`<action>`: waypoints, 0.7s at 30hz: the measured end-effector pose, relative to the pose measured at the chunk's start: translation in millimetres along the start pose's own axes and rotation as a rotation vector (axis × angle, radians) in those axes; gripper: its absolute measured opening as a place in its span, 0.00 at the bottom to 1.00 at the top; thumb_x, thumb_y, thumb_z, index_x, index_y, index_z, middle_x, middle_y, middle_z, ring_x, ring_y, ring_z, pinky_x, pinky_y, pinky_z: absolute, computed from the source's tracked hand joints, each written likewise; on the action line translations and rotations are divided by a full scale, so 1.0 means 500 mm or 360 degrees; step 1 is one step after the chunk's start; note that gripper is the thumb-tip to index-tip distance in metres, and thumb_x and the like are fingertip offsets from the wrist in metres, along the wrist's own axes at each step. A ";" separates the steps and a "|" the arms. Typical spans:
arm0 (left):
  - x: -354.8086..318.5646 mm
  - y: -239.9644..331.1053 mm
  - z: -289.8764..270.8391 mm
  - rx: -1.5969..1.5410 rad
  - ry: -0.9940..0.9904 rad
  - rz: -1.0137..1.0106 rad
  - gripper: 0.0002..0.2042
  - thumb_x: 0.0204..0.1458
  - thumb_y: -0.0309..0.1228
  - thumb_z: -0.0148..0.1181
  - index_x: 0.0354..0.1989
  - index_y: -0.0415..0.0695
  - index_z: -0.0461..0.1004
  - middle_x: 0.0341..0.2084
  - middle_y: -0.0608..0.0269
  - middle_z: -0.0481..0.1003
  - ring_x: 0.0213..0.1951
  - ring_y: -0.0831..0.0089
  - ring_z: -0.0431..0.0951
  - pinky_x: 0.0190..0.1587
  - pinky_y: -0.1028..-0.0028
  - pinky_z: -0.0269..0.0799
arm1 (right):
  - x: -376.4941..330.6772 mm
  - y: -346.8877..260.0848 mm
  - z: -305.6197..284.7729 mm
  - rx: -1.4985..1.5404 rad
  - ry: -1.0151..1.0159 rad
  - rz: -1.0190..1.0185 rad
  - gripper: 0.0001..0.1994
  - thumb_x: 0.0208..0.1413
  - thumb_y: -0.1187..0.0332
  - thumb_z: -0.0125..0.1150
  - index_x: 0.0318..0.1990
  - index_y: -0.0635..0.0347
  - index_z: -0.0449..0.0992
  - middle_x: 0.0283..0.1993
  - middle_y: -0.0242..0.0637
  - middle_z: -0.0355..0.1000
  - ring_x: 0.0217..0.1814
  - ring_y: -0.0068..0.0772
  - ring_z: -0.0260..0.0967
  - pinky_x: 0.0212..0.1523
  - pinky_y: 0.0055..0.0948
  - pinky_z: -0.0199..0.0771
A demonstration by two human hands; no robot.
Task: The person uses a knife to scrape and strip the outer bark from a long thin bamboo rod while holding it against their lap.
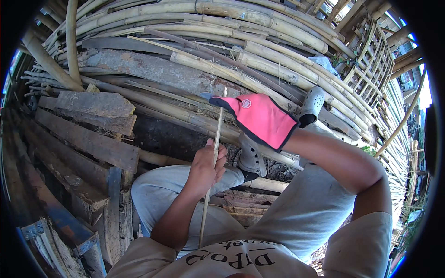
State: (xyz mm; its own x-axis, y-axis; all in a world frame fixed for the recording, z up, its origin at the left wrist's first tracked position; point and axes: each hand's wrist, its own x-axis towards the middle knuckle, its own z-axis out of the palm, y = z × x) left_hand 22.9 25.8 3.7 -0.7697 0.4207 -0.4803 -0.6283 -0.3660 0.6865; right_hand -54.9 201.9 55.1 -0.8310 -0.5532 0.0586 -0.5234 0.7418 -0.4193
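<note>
My bare left hand point(206, 163) is closed around a thin, pale bamboo strip point(204, 215), with the thumb along it. The strip stands nearly upright in view, running from beside my shirt up past the fist. Over its upper end reaches my right hand point(262, 118), in a pink glove with dark edging. Its fingers point left and appear closed at the strip, but their undersides are hidden. A small blue-grey tip point(206, 95) sticks out beyond the glove's fingers; whether it is a blade or part of the glove I cannot tell.
Long bamboo poles point(264, 21) lie stacked across the far side. Weathered boards point(88, 139) are piled at the left, beside an upright pole point(72, 44). A bamboo lattice point(371, 60) stands at the far right. My grey clogs point(313, 103) rest among the poles.
</note>
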 end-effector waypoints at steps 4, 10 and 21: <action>0.008 -0.018 -0.007 0.0043 0.0041 -0.0088 0.23 0.70 0.52 0.28 0.29 0.49 0.60 0.11 0.74 0.49 0.09 0.82 0.45 0.10 0.77 0.42 | -0.038 0.006 0.056 0.0057 -0.0086 0.0043 0.15 0.65 0.65 0.47 0.56 0.44 0.75 0.28 0.48 0.73 0.27 0.50 0.73 0.27 0.40 0.73; -0.001 -0.007 -0.009 -0.0009 -0.0019 -0.0012 0.23 0.69 0.52 0.29 0.29 0.49 0.60 0.11 0.74 0.50 0.10 0.81 0.48 0.12 0.75 0.45 | -0.023 -0.003 0.031 -0.0071 -0.0008 -0.0162 0.14 0.65 0.63 0.49 0.52 0.55 0.76 0.26 0.48 0.71 0.27 0.52 0.73 0.27 0.38 0.73; 0.004 -0.017 -0.014 -0.0034 0.0060 -0.0091 0.20 0.69 0.47 0.29 0.30 0.48 0.60 0.11 0.73 0.51 0.10 0.81 0.49 0.12 0.75 0.45 | 0.006 0.000 0.003 -0.0092 -0.0026 -0.0029 0.12 0.61 0.65 0.52 0.48 0.55 0.77 0.24 0.49 0.71 0.26 0.52 0.73 0.26 0.41 0.72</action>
State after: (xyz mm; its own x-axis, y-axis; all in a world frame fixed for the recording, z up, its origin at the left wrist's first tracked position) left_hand 26.1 23.8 -7.1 -0.7358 0.4102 -0.5389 -0.6735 -0.3599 0.6456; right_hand -57.2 199.7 53.7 -0.8183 -0.5725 0.0505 -0.5487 0.7520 -0.3652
